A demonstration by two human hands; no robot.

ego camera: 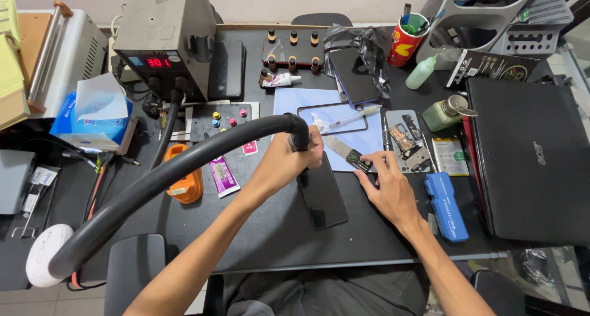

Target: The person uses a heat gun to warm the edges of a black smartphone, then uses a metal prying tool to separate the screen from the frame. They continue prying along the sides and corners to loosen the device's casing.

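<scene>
My left hand (284, 163) grips the black handle of a hot-air gun (299, 135), whose thick black hose (166, 171) arcs from the grey rework station (169, 36). The nozzle points down at a black smartphone (321, 196) lying flat on the dark mat. My right hand (388, 190) rests flat on the mat just right of the phone, fingertips touching a thin metal pry blade (344, 153). A glass screen panel (335, 116) with a syringe (353, 116) on it lies on a pale blue sheet behind.
An opened phone body (407, 141), a battery (450, 156), a blue tool (447, 206) and a shut black laptop (531, 162) lie to the right. An orange tool (184, 181), a tissue box (92, 116), bottles (448, 112) and a pen cup (405, 39) crowd the desk.
</scene>
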